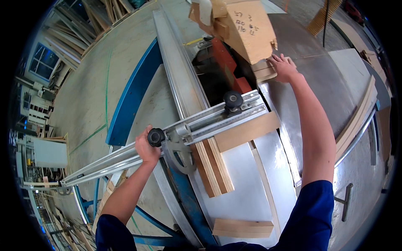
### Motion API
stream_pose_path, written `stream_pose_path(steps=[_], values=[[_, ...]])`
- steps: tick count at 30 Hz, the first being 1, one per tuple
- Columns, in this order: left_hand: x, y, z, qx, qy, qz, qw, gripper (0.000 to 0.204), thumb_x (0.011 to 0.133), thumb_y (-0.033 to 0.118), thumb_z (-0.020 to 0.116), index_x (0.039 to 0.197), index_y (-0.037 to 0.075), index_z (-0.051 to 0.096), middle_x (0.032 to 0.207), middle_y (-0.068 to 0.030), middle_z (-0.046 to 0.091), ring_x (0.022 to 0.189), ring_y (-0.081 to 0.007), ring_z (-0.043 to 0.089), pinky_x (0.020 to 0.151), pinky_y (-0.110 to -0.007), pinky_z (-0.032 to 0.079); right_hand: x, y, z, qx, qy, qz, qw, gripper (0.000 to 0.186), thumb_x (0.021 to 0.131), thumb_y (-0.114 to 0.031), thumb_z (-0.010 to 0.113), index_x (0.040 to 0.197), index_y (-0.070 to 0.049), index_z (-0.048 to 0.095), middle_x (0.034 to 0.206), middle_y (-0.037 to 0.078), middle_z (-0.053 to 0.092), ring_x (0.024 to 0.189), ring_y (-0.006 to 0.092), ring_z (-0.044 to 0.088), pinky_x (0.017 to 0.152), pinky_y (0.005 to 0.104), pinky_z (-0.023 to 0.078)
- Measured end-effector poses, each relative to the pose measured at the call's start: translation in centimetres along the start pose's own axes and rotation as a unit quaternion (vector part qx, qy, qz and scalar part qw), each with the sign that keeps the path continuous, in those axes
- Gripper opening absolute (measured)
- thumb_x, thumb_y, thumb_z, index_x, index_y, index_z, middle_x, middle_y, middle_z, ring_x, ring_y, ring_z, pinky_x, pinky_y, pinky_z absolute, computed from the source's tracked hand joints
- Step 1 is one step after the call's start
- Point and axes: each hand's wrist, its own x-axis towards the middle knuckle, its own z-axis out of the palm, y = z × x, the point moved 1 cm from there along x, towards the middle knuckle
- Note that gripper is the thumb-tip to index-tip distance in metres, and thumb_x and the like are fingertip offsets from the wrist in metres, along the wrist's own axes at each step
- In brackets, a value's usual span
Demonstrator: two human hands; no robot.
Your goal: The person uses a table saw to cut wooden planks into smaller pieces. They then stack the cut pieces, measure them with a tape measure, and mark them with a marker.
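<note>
My left hand [147, 145] is closed round the silver metal fence [121, 165] of a sliding table saw, next to a black knob [156, 137]. My right arm reaches forward, and my right hand [285, 69] lies over small stacked wooden blocks [265, 70], its fingers bent over them. The blocks sit beside a red guard [226, 62] and just under a large, broken-edged wooden piece [247, 29] with handwriting on it. A second black knob [233, 100] tops the fence. Strips of layered wood [211, 167] and a flat board [247, 131] lie against the fence's near side.
A loose wooden block [243, 228] rests on the metal table [238, 201] close to my body. To the left curves a blue machine part [136, 92], beside a long metal rail [180, 62]. Curved wood strips [356, 119] lean at right; lumber [67, 37] is stacked far left.
</note>
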Motion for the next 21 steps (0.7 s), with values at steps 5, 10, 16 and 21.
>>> stream_pose_path(steps=[5, 10, 16, 21], values=[[-0.2, -0.2, -0.4, 0.011, -0.016, 0.026, 0.999, 0.041, 0.078, -0.005, 0.07, 0.117, 0.005, 0.074, 0.1, -0.0196, 0.074, 0.094, -0.0465, 0.066, 0.082, -0.05, 0.05, 1.8, -0.9, 0.2, 0.033, 0.0, 0.008, 0.999, 0.071, 0.079, -0.025, 0.087, 0.142, -0.012, 0.057, 0.139, 0.011, 0.064, 0.133, 0.0344, 0.058, 0.112, 0.0552, 0.044], [-0.3, -0.7, 0.0, 0.015, -0.021, 0.028, 0.999, 0.053, 0.075, -0.008, 0.067, 0.123, 0.01, 0.075, 0.104, -0.018, 0.075, 0.097, -0.0467, 0.065, 0.086, -0.052, 0.052, -3.9, 3.8, 1.7, 0.078, -0.01, 0.118, 0.99, 0.06, 0.077, -0.025, 0.087, 0.128, -0.004, 0.063, 0.132, 0.018, 0.065, 0.125, 0.0385, 0.061, 0.106, 0.046, 0.051], [-0.4, 0.3, -0.7, 0.045, -0.029, 0.008, 0.999, 0.053, 0.076, -0.007, 0.068, 0.124, 0.015, 0.075, 0.102, -0.0187, 0.075, 0.092, -0.0471, 0.066, 0.088, -0.053, 0.053, -18.9, 5.3, -1.0, 0.109, 0.058, 0.073, 0.99, 0.061, 0.072, -0.017, 0.088, 0.126, -0.003, 0.063, 0.124, 0.016, 0.066, 0.119, 0.0389, 0.062, 0.102, 0.0477, 0.052], [-0.3, 0.8, -0.9, 0.06, -0.003, 0.024, 0.998, 0.021, 0.089, 0.005, 0.071, 0.108, 0.013, 0.076, 0.093, -0.0193, 0.075, 0.087, -0.044, 0.067, 0.081, -0.051, 0.051, -29.7, -4.3, -4.2, 0.107, 0.055, -0.095, 0.988, 0.063, 0.067, -0.012, 0.089, 0.124, -0.006, 0.063, 0.123, 0.012, 0.065, 0.12, 0.0344, 0.06, 0.108, 0.0457, 0.049]])
